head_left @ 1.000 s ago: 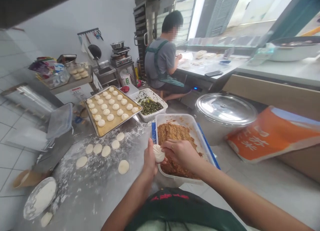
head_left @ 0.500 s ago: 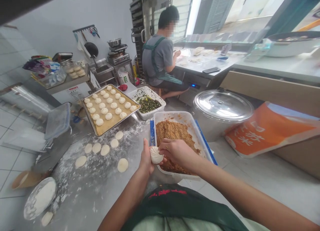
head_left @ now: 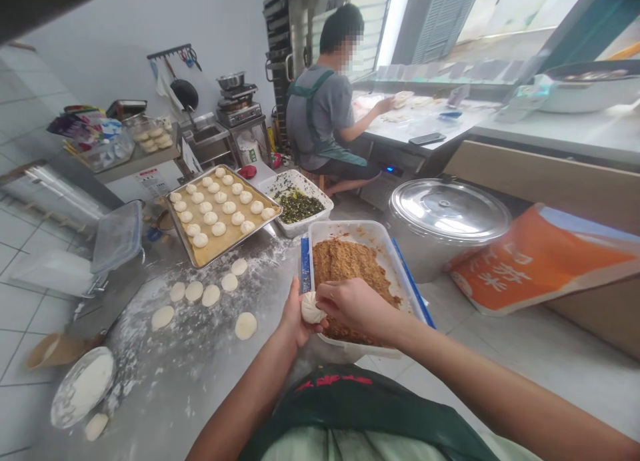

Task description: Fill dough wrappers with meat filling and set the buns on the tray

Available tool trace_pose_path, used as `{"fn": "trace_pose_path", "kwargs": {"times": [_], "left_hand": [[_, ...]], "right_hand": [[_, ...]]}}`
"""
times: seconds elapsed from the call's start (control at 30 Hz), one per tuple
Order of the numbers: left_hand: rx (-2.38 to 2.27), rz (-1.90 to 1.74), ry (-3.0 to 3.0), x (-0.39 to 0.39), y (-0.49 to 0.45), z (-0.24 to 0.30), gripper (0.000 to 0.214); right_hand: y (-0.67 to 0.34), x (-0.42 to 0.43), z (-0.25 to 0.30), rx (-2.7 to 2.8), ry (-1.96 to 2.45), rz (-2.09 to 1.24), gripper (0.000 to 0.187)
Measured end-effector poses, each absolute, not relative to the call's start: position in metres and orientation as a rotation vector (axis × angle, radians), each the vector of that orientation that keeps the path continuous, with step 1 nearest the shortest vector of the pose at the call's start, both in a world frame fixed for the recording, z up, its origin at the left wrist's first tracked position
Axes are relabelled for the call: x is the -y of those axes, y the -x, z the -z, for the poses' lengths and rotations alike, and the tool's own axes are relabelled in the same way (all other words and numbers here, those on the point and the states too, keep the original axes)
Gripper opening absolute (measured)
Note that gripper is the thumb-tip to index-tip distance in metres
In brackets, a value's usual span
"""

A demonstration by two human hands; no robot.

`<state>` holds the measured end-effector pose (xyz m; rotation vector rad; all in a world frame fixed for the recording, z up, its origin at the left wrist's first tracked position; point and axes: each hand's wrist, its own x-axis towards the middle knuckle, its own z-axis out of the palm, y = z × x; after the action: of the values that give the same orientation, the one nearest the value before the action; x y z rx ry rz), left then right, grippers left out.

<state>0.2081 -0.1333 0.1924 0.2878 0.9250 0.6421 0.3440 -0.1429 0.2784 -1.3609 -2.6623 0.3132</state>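
Note:
A pleated white bun (head_left: 311, 308) rests in my left hand (head_left: 294, 318), which cups it from the left and below with the thumb raised. Against the bun's right side, the fingers of my right hand (head_left: 347, 302) are closed in a pinch at the dough. Both hands are over the near left part of a plastic tub of brown filling (head_left: 345, 258). On the floured steel table to the left lie several flat dough rounds (head_left: 245, 326). Beyond them a paper-lined metal tray (head_left: 220, 246) carries rows of pleated buns (head_left: 219, 228).
A white tub of chopped green filling (head_left: 300, 206) stands behind the brown one. A bowl of flour (head_left: 85, 388) is at the lower left. Right of me are a lidded steel pot (head_left: 447, 211) and an orange bag (head_left: 530, 261). A co-worker (head_left: 325, 108) sits at the far counter.
My hands stay on the bun, the right fingers shifting slightly at its edge. The co-worker's arm has stretched out to the right over the far counter.

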Motion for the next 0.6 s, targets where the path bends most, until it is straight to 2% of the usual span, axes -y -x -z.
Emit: {"fn": "trace_pose_path", "kwargs": {"times": [0.13,0.3,0.43,0.6], "left_hand": [[-0.932,-0.728,-0.375,0.136,-0.207,-0.197,0.058],[-1.054,-0.551,-0.361,0.136,-0.210,-0.193,0.064],[-1.086,-0.533,-0.365,0.135,-0.207,-0.193,0.068],[-0.947,-0.608,-0.401,0.141,-0.203,-0.202,0.068]], "right_hand": [[-0.345,0.142,-0.281,2.697,1.309,-0.349,0.018],[-0.346,0.142,-0.287,2.819,1.190,-0.270,0.020],[-0.344,0.141,-0.288,2.839,1.126,-0.249,0.013],[-0.343,0.139,-0.290,2.825,1.124,-0.316,0.018]]}}
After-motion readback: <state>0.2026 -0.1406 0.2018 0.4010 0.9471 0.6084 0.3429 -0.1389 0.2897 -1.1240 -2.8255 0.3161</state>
